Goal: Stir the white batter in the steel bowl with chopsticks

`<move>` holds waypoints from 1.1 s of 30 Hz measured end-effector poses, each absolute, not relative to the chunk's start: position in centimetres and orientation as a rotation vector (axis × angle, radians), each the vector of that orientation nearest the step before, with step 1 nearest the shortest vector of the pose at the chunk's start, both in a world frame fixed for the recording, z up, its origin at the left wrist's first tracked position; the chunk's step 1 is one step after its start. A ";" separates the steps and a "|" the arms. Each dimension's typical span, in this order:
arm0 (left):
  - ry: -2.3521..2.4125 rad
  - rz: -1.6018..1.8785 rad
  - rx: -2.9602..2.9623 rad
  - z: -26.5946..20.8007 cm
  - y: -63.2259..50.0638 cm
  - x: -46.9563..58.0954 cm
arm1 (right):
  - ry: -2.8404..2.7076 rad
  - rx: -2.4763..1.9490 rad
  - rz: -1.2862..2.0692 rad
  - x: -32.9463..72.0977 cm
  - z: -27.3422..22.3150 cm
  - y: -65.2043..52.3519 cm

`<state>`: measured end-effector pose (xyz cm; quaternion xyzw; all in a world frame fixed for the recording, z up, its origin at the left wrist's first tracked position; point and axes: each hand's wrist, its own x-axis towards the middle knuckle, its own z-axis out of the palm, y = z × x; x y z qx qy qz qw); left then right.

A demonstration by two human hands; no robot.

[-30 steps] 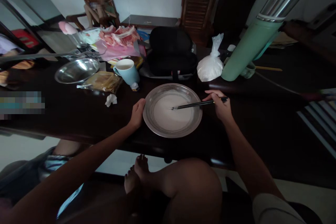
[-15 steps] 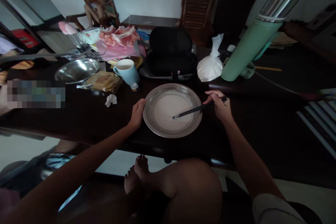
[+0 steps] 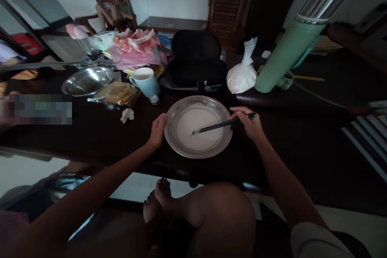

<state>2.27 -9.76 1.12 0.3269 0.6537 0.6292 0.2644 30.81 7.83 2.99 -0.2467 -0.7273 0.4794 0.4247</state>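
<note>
A round metal bowl (image 3: 223, 145) stands on the dark table in front of me, with a whitish liquid (image 3: 199, 123) in it. My left hand (image 3: 157, 129) grips the bowl's left rim, the thumb on top and the fingers mostly hidden below. Dark chopsticks (image 3: 217, 126) are pinched in my right hand (image 3: 249, 123), just beyond the right rim. Their tips dip into the liquid near the bowl's middle, with some white stuff clinging to them.
Behind the bowl are an open black case (image 3: 196, 64), a tied bag of white powder (image 3: 242, 76) and a green thermos (image 3: 290, 44). Leftward stand a light-blue mug (image 3: 146, 82), a plastic packet (image 3: 117, 93), crumpled tissue (image 3: 127, 115) and an empty metal bowl (image 3: 87, 82). Another person (image 3: 113, 8) sits far back.
My right hand has shifted a little to the left, carrying the chopstick tips leftward through the liquid. My left hand keeps its hold on the bowl.
</note>
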 end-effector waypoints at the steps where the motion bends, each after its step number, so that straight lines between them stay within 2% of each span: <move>1: 1.768 1.697 0.884 1.1 -9.8 2.3 | -1.829 -0.618 1.195 30.8 3.1 7.8; 18: 1.813 1.677 0.871 1.6 -9.8 2.5 | -1.696 -0.664 1.207 30.8 3.2 7.8; 33: 1.813 1.671 0.876 1.5 -9.8 2.4 | -1.792 -0.621 1.237 30.6 3.4 7.5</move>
